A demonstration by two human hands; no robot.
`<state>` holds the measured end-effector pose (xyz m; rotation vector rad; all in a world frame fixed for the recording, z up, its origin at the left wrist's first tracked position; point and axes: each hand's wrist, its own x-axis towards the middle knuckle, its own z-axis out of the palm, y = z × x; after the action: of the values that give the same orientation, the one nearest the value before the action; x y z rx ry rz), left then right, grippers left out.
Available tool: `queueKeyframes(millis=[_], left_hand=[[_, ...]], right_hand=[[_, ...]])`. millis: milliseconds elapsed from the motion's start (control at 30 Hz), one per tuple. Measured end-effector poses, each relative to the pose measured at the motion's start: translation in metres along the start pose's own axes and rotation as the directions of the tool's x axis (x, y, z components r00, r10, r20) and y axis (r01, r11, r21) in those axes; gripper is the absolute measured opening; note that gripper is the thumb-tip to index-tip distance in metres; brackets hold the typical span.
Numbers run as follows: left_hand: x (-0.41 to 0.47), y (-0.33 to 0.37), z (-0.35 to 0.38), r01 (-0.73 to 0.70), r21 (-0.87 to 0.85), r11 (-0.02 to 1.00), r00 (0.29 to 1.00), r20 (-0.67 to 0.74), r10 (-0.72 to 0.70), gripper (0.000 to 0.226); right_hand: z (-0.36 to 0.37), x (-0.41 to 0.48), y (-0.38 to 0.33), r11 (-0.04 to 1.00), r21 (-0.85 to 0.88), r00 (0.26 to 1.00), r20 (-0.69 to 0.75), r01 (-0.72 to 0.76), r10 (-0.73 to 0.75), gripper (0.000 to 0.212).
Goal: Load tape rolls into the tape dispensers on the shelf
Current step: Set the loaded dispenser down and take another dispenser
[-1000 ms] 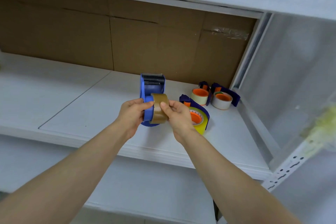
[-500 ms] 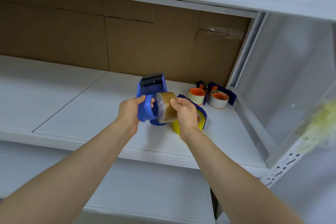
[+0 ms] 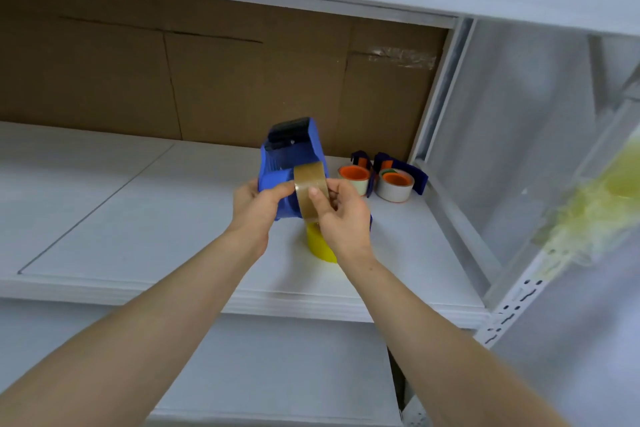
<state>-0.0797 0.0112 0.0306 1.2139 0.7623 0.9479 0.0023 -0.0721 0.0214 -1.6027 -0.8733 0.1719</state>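
Above the white shelf [image 3: 138,236], I grip the blue dispenser [image 3: 287,156] in my left hand [image 3: 254,206] to brace it, while my right hand [image 3: 343,215] pinches the brown tape roll [image 3: 310,180] against its side, presumably for seating.

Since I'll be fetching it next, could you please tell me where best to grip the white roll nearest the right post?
Probably its near wall, from above and in front: the white roll lies flat, orange core facing up, so a thumb fits inside and fingers outside. A blue dispenser hugs its far side.
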Motion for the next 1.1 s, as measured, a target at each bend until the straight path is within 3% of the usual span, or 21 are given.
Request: queueKeyframes(millis=[100,200,333,400,467,533,633,700,733,800,867,900,967,1100], left_hand=[[0.003,-0.004,0.003,-0.062,0.170,0.984,0.998,-0.016,0.066,0.011],[0.004,-0.003,0.005,-0.104,0.279,0.955,0.991,-0.054,0.124,0.011],[0.008,0.002,-0.006,-0.139,0.514,0.846,0.977,-0.069,0.202,0.014],[0.012,0.004,-0.012,-0.035,0.363,0.931,0.988,-0.129,0.087,0.016],[0.016,0.003,-0.017,0.134,0.065,0.989,0.972,-0.203,-0.118,0.014],[0.020,-0.003,-0.025,0.266,-0.103,0.958,0.944,-0.175,-0.281,0.008],[0.024,-0.021,-0.040,0.427,-0.120,0.896,0.898,-0.057,-0.436,0.023],[0.023,-0.031,-0.044,0.467,0.063,0.882,0.884,-0.069,-0.463,0.024],[0.023,-0.034,-0.046,0.447,0.279,0.850,0.894,-0.111,-0.434,0.029],[0.027,-0.040,-0.051,0.294,0.758,0.582,0.948,-0.155,-0.277,0.044],[0.028,-0.037,-0.054,0.161,0.944,0.288,0.976,-0.109,-0.187,0.058],[0.029,-0.035,-0.056,0.144,0.969,0.201,0.980,-0.111,-0.164,0.065],[0.030,-0.027,-0.058,0.174,0.971,0.163,0.982,-0.159,-0.102,0.070],[0.018,0.001,-0.064,0.210,0.945,0.250,0.976,-0.216,-0.006,0.058]], right_hand=[[-0.006,0.006,-0.002,0.981,0.135,0.990,0.028,-0.141,0.138,0.005],[-0.013,0.015,-0.010,0.914,0.296,0.959,0.036,-0.278,0.280,0.015],[-0.034,0.026,-0.016,0.912,0.298,0.955,-0.004,-0.281,0.295,0.014],[-0.041,0.029,-0.017,0.912,0.293,0.953,-0.011,-0.287,0.303,0.018],[-0.042,0.030,-0.016,0.882,0.337,0.934,-0.025,-0.329,0.358,0.018],[-0.039,0.029,-0.015,0.849,0.373,0.911,-0.022,-0.374,0.411,0.013],[-0.037,0.027,-0.010,0.816,0.376,0.883,0.012,-0.440,0.470,0.007],[-0.036,0.026,-0.008,0.790,0.385,0.864,0.038,-0.477,0.503,0.005],[-0.035,0.026,-0.008,0.781,0.389,0.858,0.050,-0.488,0.512,0.005],[-0.034,0.027,-0.009,0.787,0.383,0.865,0.070,-0.484,0.498,0.008],[-0.030,0.027,-0.011,0.817,0.357,0.887,0.091,-0.453,0.453,0.015],[-0.027,0.027,-0.012,0.840,0.333,0.902,0.097,-0.429,0.422,0.019],[-0.020,0.029,-0.016,0.896,0.269,0.935,0.111,-0.355,0.337,0.023],[0.006,0.036,-0.028,0.943,0.224,0.954,0.229,-0.246,0.194,0.020]])
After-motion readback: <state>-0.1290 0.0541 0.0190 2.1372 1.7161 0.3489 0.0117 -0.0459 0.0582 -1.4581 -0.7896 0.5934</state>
